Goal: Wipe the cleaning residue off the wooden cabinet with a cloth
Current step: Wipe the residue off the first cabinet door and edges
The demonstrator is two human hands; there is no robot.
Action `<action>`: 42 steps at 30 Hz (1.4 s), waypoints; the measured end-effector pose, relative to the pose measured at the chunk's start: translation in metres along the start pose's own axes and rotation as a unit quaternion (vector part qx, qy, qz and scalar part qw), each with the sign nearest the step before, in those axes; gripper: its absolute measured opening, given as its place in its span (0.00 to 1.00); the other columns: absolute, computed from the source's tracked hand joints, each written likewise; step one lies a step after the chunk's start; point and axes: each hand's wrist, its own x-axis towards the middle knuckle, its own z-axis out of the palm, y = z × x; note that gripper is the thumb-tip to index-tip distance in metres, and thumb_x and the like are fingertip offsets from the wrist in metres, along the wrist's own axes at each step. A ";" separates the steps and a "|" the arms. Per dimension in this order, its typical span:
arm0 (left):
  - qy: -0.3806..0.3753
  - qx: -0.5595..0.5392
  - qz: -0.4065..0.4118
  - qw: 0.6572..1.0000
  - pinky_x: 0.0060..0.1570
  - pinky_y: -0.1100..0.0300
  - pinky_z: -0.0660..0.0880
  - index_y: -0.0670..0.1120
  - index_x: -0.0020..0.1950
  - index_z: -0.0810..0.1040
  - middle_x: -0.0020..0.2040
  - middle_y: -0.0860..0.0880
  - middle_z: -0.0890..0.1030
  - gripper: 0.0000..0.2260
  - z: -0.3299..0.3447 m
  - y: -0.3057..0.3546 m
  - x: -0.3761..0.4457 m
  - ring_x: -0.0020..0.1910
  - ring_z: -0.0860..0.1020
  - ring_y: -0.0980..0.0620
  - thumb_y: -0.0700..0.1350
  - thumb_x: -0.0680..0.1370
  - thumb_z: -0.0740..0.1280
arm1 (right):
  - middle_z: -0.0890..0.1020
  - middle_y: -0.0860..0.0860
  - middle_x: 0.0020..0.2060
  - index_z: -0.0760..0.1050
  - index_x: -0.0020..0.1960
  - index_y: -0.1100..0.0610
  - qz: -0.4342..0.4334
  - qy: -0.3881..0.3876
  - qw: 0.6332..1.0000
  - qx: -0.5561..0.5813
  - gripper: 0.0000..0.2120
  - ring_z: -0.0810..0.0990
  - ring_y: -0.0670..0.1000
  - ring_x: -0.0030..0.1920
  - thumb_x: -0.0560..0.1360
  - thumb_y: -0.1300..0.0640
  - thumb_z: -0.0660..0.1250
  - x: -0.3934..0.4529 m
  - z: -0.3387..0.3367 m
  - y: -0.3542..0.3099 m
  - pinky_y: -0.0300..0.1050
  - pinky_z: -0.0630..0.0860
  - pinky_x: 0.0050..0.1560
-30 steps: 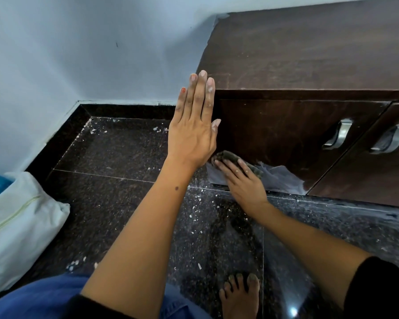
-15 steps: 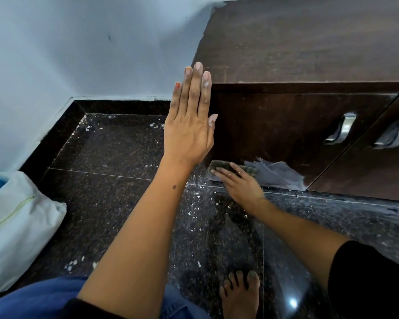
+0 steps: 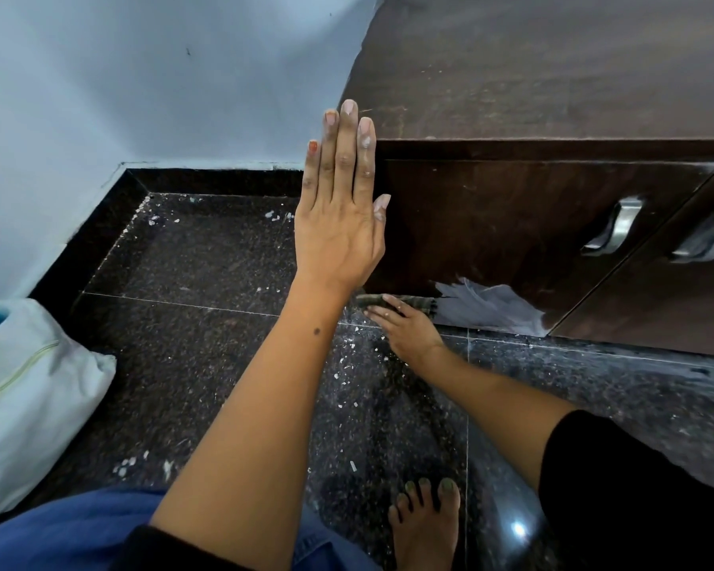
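Nearest the camera, along the bottom edge, lie a blue-clad knee (image 3: 67,529) and a bare foot (image 3: 425,525) planted on the dark speckled floor (image 3: 190,364), which is strewn with small white flecks. A black sleeve (image 3: 635,488) covers the right upper arm at lower right. At the left edge, a white pillow-like bundle (image 3: 29,401) rests on the floor beside the wall.

Farther on, the right hand (image 3: 405,327) reaches to the foot of the wooden cabinet (image 3: 512,224); its fingers lie fairly straight over a dark cloth (image 3: 413,302), pressing it against the bottom of the cabinet front where it meets the floor. Whether the thumb curls under the cloth cannot be told. Just to the right of the cloth, a pale grey smear of residue (image 3: 491,309) spreads across the lower part of the same panel.

Above it, the left hand (image 3: 341,208) is held upright and flat, fingers straight and together, thumb close alongside, the palm set against the cabinet's left front corner. White dust marks the fingertips.

Two metal handles (image 3: 615,230) sit on the cabinet fronts at right. The cabinet top (image 3: 553,68) shows faint streaks. Behind, a pale blue wall (image 3: 141,76) meets a dark skirting (image 3: 215,181).
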 end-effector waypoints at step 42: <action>-0.079 0.036 0.061 0.994 0.74 0.49 0.44 0.37 0.75 0.46 0.75 0.39 0.50 0.28 0.025 0.026 -0.055 0.75 0.45 0.42 0.50 0.81 0.50 | 0.34 0.50 0.74 0.50 0.77 0.56 0.027 0.052 0.998 0.009 0.25 0.32 0.51 0.75 0.82 0.52 0.51 -0.025 0.048 0.009 0.58 0.25 0.65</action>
